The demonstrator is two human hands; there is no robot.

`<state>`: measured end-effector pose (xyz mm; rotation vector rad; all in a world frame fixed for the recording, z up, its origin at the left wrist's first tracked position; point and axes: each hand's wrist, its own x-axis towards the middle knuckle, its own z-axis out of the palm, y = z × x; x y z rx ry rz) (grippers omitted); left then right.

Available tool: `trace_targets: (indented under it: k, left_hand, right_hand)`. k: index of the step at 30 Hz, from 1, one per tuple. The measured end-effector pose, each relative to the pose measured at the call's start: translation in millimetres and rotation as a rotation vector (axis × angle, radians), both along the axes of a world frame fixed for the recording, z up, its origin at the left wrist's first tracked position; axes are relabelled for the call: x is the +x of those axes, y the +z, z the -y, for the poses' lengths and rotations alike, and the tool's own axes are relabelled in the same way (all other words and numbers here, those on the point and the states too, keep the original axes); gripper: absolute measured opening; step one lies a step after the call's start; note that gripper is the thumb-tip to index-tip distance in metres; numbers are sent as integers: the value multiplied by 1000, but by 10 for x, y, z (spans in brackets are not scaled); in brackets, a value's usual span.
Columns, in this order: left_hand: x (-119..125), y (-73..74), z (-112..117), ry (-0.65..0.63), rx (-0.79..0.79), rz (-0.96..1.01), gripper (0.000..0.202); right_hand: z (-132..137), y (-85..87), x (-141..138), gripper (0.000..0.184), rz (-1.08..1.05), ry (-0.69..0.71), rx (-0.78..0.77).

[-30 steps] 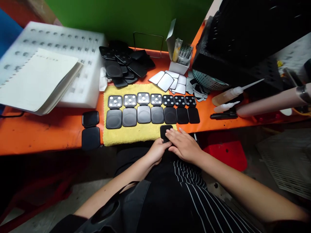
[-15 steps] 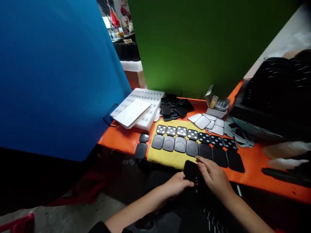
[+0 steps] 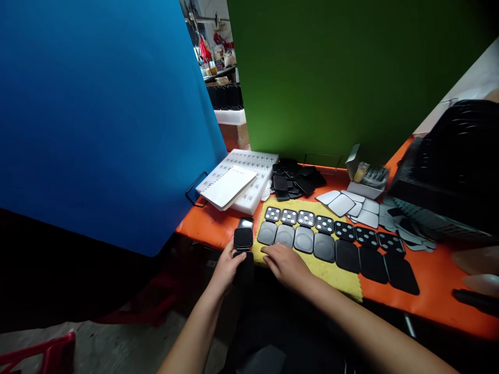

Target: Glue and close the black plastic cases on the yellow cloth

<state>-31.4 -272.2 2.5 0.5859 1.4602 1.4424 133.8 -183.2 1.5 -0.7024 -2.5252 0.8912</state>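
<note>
the left hand (image 3: 226, 267) gripped a hinged black case (image 3: 244, 238), seemingly for placing; this called for level lowering to the table (image 3: 206, 227). the right hand (image 3: 286, 265) hung loosely open.

A bare strip of scalloped yellow cloth (image 3: 331, 273) gives passage rightward from the right hand (image 3: 287, 264), in front of 7 open black hinged square cases (image 3: 324, 247). Behind these, a heap of black square pieces (image 3: 297, 181) and loose white rounded cards (image 3: 342, 204) obstruct the orange worktop (image 3: 436, 272); a tall green panel (image 3: 331, 78) bars the back.
</note>
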Motion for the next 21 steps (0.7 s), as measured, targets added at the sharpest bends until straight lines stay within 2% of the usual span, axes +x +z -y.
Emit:
trace_targets:
  k: [6, 8, 10, 12, 17, 19, 21]
  left_hand:
    - [52, -93, -67, -133, 8, 54, 63]
    - [6, -120, -72, -100, 1, 48, 64]
    - [-133, -145, -66, -41, 5, 1, 62]
    - [-360, -175, -56, 0, -5, -126, 60]
    - [-932, -272, -131, -15, -364, -779, 57]
    - [-1022, -304, -213, -17, -428, -896, 58]
    - [-1034, -331, -289, -17, -428, -952, 57]
  right_hand:
    - [97, -146, 79, 33, -151, -182, -758]
    - [123, -196, 136, 35, -161, -196, -888]
    - [141, -235, 206, 35, -165, -204, -900]
    - [149, -270, 278, 35, -157, -215, -870]
    - [138, -322, 405, 36, -89, -225, -788]
    - [128, -306, 435, 35, -79, -235, -755]
    - [119, -272, 465, 34, -79, -250, -726]
